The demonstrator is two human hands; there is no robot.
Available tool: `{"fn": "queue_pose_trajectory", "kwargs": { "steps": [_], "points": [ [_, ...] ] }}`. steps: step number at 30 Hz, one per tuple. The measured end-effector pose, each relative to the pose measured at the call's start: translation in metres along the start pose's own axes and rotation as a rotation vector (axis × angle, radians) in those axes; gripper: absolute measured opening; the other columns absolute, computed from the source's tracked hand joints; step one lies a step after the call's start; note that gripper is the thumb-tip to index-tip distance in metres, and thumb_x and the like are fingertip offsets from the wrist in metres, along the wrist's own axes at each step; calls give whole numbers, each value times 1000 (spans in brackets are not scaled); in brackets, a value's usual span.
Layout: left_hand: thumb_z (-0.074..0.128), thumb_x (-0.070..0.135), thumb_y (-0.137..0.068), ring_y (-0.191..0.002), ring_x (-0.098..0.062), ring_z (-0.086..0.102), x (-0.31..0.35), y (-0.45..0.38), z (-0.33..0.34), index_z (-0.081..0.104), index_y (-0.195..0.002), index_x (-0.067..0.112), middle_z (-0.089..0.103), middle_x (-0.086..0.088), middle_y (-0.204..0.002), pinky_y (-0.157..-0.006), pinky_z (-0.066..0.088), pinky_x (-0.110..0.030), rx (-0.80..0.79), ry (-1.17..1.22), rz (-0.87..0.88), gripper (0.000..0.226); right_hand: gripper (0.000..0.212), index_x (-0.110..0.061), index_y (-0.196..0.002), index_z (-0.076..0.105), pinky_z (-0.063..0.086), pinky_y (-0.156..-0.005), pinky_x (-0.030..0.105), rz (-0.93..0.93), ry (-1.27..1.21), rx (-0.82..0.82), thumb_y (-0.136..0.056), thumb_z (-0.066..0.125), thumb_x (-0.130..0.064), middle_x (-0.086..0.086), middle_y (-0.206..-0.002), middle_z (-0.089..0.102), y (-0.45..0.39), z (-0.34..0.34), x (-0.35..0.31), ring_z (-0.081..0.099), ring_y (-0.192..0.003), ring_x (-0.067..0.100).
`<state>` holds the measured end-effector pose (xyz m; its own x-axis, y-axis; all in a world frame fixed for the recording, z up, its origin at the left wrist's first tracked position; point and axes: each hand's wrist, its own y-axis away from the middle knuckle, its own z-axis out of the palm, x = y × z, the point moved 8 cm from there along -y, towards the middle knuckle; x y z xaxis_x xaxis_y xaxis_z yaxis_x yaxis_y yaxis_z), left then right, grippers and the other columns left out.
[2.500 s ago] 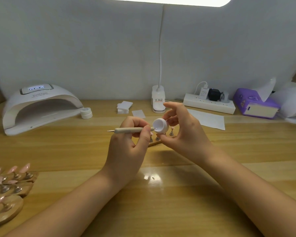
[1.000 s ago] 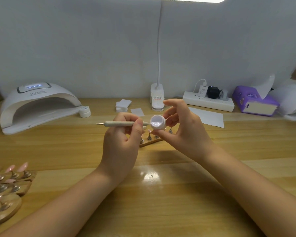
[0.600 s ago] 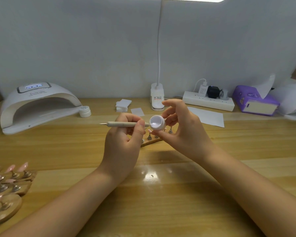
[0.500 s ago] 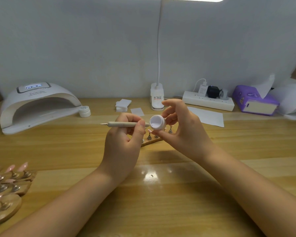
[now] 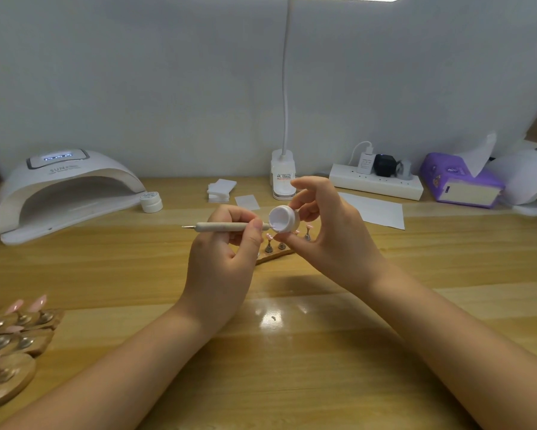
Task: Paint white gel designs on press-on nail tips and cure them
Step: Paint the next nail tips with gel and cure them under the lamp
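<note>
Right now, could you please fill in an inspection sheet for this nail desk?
Surface: wooden desk, glossy, with a lamp glare spot.
Job's things: left hand holds dotting pen, tip at the rim of the open gel pot held by right hand; nail stand behind hands; curing lamp lit; pot lid beside it.
Clutter: spare nail stands, wipes, paper, tissue pack.
Fingers: both curled round their items.
Cables: charger cable at power strip.
Surroundings: white wall, desk lamp.
</note>
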<state>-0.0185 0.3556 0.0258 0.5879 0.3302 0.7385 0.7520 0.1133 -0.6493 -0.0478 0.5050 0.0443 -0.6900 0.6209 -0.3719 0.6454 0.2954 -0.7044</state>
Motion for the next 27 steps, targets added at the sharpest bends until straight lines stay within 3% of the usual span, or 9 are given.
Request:
{"fn": "queue_pose_trajectory", "kwargs": {
  "steps": [11, 27],
  "points": [
    [54, 28, -91, -71, -9, 62, 2, 0, -1, 55, -85, 32, 64, 7, -74, -61, 44, -11, 10, 14, 9, 7, 73, -10, -129, 43, 49, -69, 10, 44, -15, 7, -71, 84, -29, -10, -96, 55, 0, 0, 4, 55, -77, 2],
    [54, 27, -92, -72, -8, 63, 4, 0, -4, 55, -87, 33, 64, 8, -78, -63, 48, -13, 49, 25, 28, 8, 71, -10, -128, 44, 52, -68, 16, 56, -25, 19, -72, 84, -29, -4, -96, 61, 0, -1, 5, 56, -77, 3]
  ]
}}
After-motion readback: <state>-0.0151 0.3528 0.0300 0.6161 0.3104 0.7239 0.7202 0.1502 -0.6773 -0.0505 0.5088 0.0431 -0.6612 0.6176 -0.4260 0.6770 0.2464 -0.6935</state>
